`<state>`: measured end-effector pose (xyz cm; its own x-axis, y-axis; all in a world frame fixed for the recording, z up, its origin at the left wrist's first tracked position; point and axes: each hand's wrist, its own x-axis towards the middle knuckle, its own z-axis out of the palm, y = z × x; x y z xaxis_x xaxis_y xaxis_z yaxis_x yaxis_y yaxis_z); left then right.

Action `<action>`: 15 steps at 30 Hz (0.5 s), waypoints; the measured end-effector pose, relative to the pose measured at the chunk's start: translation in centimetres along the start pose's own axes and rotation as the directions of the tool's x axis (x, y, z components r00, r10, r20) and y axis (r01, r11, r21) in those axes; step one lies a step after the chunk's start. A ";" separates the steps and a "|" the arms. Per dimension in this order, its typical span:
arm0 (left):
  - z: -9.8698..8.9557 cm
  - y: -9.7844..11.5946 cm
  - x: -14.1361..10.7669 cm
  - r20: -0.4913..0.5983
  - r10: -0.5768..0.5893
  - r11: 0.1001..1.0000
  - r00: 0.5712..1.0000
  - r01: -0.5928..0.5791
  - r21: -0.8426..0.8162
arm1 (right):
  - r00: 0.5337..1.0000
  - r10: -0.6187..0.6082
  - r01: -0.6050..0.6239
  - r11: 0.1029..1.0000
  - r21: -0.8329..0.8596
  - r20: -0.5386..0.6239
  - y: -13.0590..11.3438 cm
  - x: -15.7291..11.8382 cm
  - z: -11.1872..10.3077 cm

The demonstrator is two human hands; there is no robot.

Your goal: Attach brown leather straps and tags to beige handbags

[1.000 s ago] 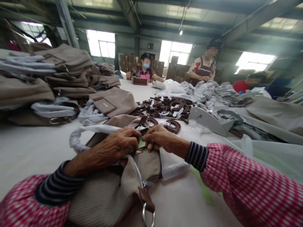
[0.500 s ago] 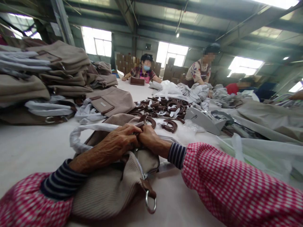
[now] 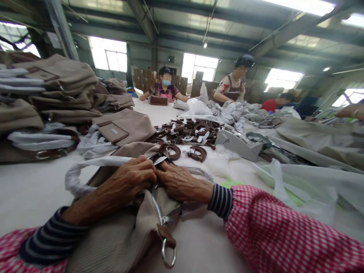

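A taupe ribbed bag lies on the table in front of me, its zipper ending at a brown tab with a metal ring. My left hand grips the bag's edge near the opening, fingers curled. Close against it, my right hand has its fingers bent into the opening, where the tips are hidden. A small white tag shows between the hands. The bag's handle, wrapped in white, arches beside my left hand.
Stacked taupe bags rise at the left. Coiled brown straps lie beyond the bag, near a white box. Clear plastic covers the right side. Several people are across the table, one standing.
The view has shifted, so most things appear farther left. My right hand has flattened over the bag's opening, showing more of its back. A white tag now shows between my hands.
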<state>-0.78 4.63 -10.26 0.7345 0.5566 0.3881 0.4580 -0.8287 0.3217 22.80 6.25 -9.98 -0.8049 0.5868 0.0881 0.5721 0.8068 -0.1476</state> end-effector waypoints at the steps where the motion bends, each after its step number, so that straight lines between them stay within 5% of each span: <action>1: 0.0 -0.1 0.0 0.006 -0.001 1.000 1.000 0.001 0.005 | 1.000 -0.010 0.010 0.999 -0.037 0.010 0.0 0.2 0.2; 6: 0.4 -1.3 -0.2 -0.081 0.040 0.995 0.996 -0.032 0.095 | 0.999 -0.026 0.026 1.000 0.007 -0.026 0.4 -0.3 -0.1; 10: 0.8 -1.9 -0.5 0.000 -0.012 0.999 1.000 0.012 0.031 | 0.968 -0.009 0.076 0.962 0.263 -0.250 2.7 -2.6 -1.7; 12: 0.8 -1.8 -0.6 0.046 -0.070 0.998 0.996 0.070 0.001 | 0.934 0.187 -0.107 0.959 0.261 -0.306 4.9 -3.7 -2.6; 15: 0.6 -1.3 -0.4 0.056 -0.124 0.992 0.991 0.124 -0.002 | 0.872 0.454 -0.452 0.890 0.051 -0.184 8.4 -4.5 -3.5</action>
<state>-1.39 5.43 -11.33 0.6992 0.6507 0.2962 0.5445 -0.7531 0.3694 31.80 10.60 -8.19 -0.4133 0.8903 0.1913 0.8654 0.4494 -0.2217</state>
